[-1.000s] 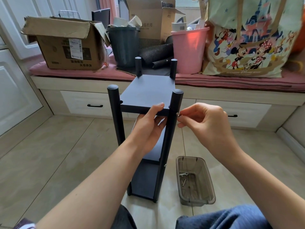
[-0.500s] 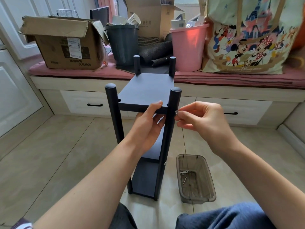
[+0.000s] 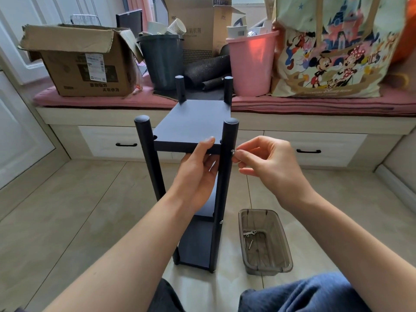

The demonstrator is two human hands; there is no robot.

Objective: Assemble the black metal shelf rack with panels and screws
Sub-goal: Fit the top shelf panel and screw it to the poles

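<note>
Rack: black shelf rack (image 3: pixel 193 131) upright on floor.
Left hand (image 3: pixel 198 172): grips top panel (image 3: pixel 191 124) edge.
Right hand (image 3: pixel 267 163): pinches screw (image 3: pixel 234 152), axis sideways, at right of front post (image 3: pixel 226 167).

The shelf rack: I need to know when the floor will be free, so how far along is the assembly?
Well along. Done: four posts stand upright, the lower panels sit in place, and a seated screw shows low on the near right post. In hand: the left hand holds the top panel while the right hand pinches a screw at that post. Left: the near left joint looks unfastened, and more screws lie in the plastic tray.
</note>
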